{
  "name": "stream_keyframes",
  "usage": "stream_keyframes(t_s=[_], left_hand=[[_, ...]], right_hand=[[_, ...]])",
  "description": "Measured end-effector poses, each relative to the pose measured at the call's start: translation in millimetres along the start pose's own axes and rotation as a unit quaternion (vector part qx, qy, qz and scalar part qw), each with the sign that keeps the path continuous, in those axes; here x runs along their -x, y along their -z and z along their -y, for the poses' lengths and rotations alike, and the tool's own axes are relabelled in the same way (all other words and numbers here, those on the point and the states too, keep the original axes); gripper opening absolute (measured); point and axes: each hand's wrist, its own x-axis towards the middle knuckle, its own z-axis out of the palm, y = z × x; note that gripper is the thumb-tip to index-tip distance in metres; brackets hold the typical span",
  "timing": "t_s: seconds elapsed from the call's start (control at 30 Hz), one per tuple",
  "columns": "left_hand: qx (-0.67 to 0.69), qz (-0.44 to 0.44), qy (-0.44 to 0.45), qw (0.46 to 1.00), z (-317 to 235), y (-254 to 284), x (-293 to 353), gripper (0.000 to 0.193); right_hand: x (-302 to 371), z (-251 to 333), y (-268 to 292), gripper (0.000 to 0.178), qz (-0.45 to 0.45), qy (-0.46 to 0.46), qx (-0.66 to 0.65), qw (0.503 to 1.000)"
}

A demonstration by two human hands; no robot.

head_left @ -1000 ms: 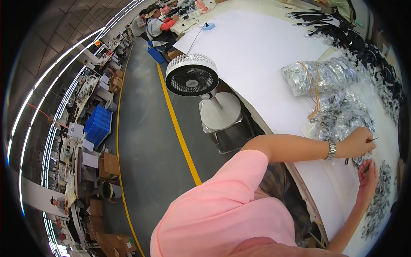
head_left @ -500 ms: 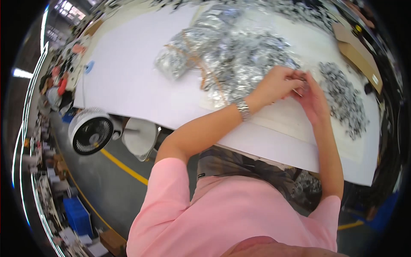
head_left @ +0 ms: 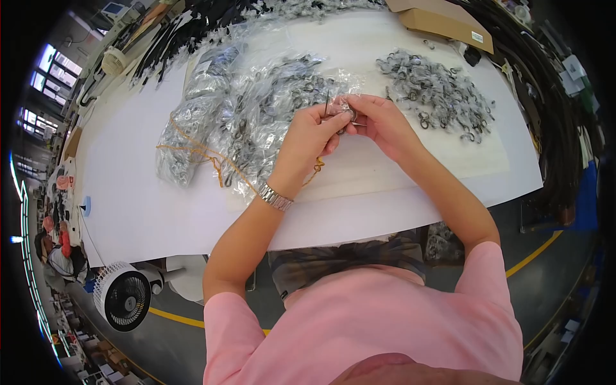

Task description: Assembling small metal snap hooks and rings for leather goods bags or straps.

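Observation:
Over the white-covered table (head_left: 128,212), my two hands meet, closed on a small metal ring (head_left: 352,113) with clear plastic film around it. My left hand (head_left: 309,135), below a silver watch, presses its thumb against the ring. A thin dark strip (head_left: 326,102) stands up by its fingers; whether it belongs to the ring I cannot tell. My right hand (head_left: 384,126) pinches the ring from the other side. Close to my left hand lies a heap of plastic-wrapped metal rings (head_left: 256,109). Beyond my right hand spreads a looser pile of wrapped rings (head_left: 443,93).
Large clear bags (head_left: 196,125) with an orange cord (head_left: 205,154) lie left of the heap. A cardboard box (head_left: 443,25) stands at the far right. Dark straps (head_left: 192,32) cover the far edge. A fan (head_left: 125,301) is beside the table's near left corner.
The view has turned, so the table and piles appear shifted left and lower. My hands remain together, and the ring and film between the fingers show more clearly.

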Motion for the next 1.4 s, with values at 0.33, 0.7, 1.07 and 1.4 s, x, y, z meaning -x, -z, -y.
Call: stream_keyframes(t_s=[0.33, 0.7, 1.07, 1.4], left_hand=[[0.014, -0.031, 0.006, 0.999, -15, 9, 0, 0.015], [-0.013, -0.105, -0.069, 0.992, -15, -5, 6, 0.017], [-0.103, -0.163, -0.155, 0.969, -8, -7, 2, 0.015], [-0.229, -0.148, -0.106, 0.956, -13, -7, 5, 0.018]], right_hand=[[0, 6, -4, 0.033, -0.051, -0.006, -0.064, 0.997], [0, -2, -3, 0.032, -0.086, 0.0, -0.042, 0.995], [5, 1, -11, 0.035, -0.053, 0.027, -0.059, 0.996], [6, -1, -10, 0.037, -0.049, 0.046, -0.061, 0.996]])
